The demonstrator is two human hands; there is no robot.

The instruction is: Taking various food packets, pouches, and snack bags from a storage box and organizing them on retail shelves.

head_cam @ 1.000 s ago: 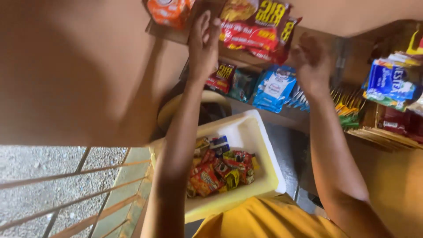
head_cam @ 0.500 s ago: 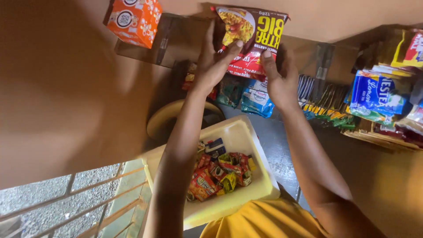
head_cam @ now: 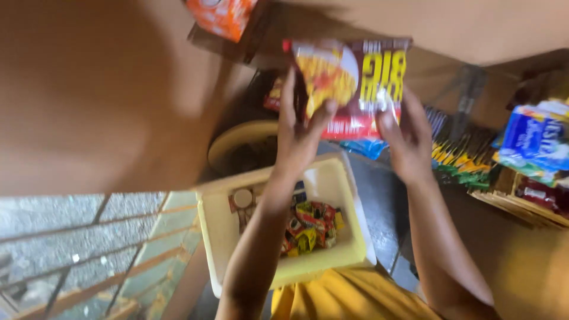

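Nearest to the camera, at 6 o'clock in the head view, a fold of yellow cloth (head_cam: 349, 299) lies under both forearms; it is probably the person's own clothing. Just above it sits a pale yellow tub (head_cam: 355, 225), and its wall touches this cloth. Inside the tub lies a heap of small sachets (head_cam: 311, 228) in red, yellow and green, loose and mixed, as if the tub serves for carrying them.

Higher, around the centre, the two hands rise over the tub. The left hand (head_cam: 299, 133) pinches the red noodle packet (head_cam: 355, 86) at its lower left edge, thumb in front and fingers behind. The right hand (head_cam: 406, 139) pinches the lower right edge in the same way. Held by both lower corners, the packet stays flat and upright, with its front toward the camera.

Farther, at 12 o'clock, an orange box (head_cam: 222, 15) is up against a brown surface. At 3 o'clock, well apart from the hands, a blue and white pack (head_cam: 530, 142) stands on a shelf, with green and yellow sachet strips (head_cam: 459, 160) hanging beside it. The picture is blurred, so small details I cannot tell.
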